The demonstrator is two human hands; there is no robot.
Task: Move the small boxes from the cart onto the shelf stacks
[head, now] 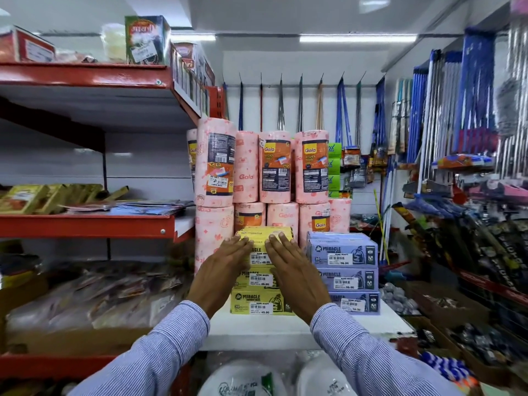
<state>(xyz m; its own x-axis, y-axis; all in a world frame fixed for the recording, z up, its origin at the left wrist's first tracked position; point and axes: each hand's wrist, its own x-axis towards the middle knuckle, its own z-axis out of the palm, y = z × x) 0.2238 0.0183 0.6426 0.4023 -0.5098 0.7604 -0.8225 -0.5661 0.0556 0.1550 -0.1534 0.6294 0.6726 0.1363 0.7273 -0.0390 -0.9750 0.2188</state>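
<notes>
Both hands lie flat against the front of the top yellow Miracle box (267,235), the highest of a yellow stack (261,302) on the white shelf (257,332). The left hand (221,268) has its fingers straight and close together, the tips resting at the box's upper front edge toward its left end; the right hand (294,265) mirrors it toward the right end. Neither hand curls around anything: palms and fingers are pressed forward, nothing is pinched. The box lies directly ahead of both hands, with its long axis running left to right across the view, so the two hands sit side by side along that axis and are about equally near. Straight behind the box stand pink Gala kitchen towel rolls (275,167), so it has little room to go back; whether it already touches them cannot be told. Just beside it on the right stands a stack of purple Miracle boxes (345,270), close to the yellow stack, though whether they touch is unclear. The cart is not in view. By my judgement the step in hand is squaring the top box flush over the yellow boxes beneath, and an even push from both palms would keep it from twisting toward either neighbour.
</notes>
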